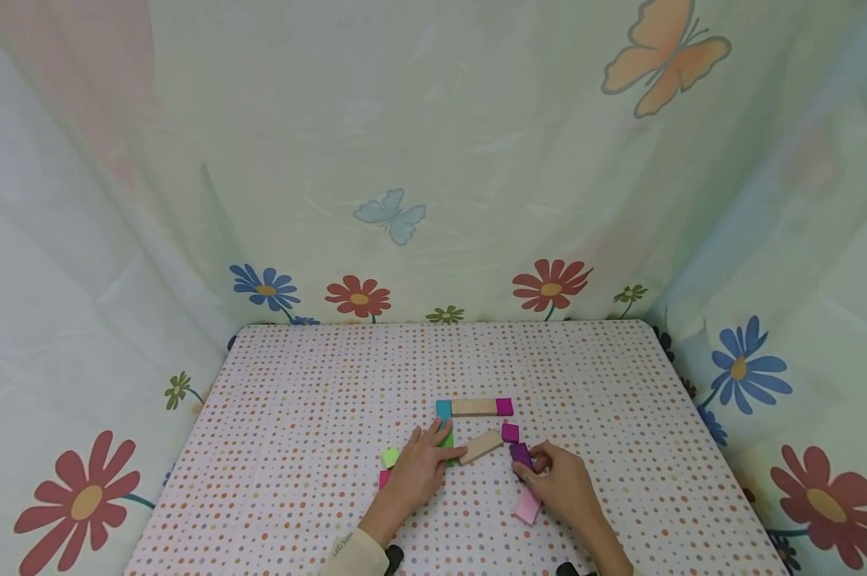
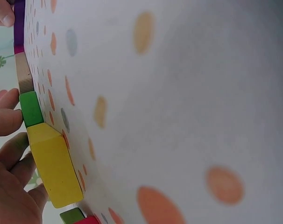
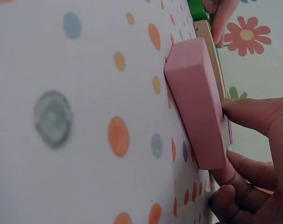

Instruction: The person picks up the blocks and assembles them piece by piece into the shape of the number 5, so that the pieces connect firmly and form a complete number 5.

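Note:
My left hand [image 1: 415, 470] lies over a green block [image 1: 449, 442] with its fingers spread, touching it. In the left wrist view, a yellow block [image 2: 56, 165] adjoins the green one; the hand covers it in the head view. Between thumb and fingers, my right hand [image 1: 561, 482] pinches a dark purple block [image 1: 521, 454]. Just above that block sits a magenta cube [image 1: 509, 433]. A plain wooden block [image 1: 481, 446] slants from the green block towards the cube. Below the purple block, a pink block [image 1: 528, 506] lies on the table, large in the right wrist view.
Behind the hands, a blue block [image 1: 443, 409], a second wooden block [image 1: 474, 408] and a magenta block [image 1: 504, 406] form a row. Left of my left hand lie a light green cube [image 1: 390, 457] and a pinkish-red block [image 1: 384, 478]. The dotted tablecloth [image 1: 297, 400] meets hanging curtains [image 1: 419, 120].

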`<action>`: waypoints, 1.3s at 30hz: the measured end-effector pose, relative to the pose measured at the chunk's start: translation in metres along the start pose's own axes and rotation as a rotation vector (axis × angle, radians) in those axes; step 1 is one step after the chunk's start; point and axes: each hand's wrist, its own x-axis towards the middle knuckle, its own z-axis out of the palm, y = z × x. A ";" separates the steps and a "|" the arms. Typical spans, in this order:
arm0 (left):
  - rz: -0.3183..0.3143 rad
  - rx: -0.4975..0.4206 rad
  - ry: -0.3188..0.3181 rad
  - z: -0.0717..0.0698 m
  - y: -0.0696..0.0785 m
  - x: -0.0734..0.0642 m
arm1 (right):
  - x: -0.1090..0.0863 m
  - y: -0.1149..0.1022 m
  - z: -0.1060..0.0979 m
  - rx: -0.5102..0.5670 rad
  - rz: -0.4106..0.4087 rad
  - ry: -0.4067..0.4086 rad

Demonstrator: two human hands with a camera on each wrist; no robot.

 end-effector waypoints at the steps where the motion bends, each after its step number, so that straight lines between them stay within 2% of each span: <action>1: 0.000 0.000 0.001 0.000 0.000 0.000 | 0.000 -0.001 0.000 -0.003 0.000 0.002; 11: 0.005 0.018 -0.004 -0.001 0.000 0.000 | -0.006 -0.008 0.005 -0.029 0.046 0.023; 28: -0.009 0.013 -0.016 -0.001 0.000 -0.001 | -0.007 -0.012 0.011 -0.048 0.006 0.060; 39: -0.002 0.013 -0.016 -0.001 0.000 -0.001 | -0.007 -0.009 0.010 -0.021 0.026 0.043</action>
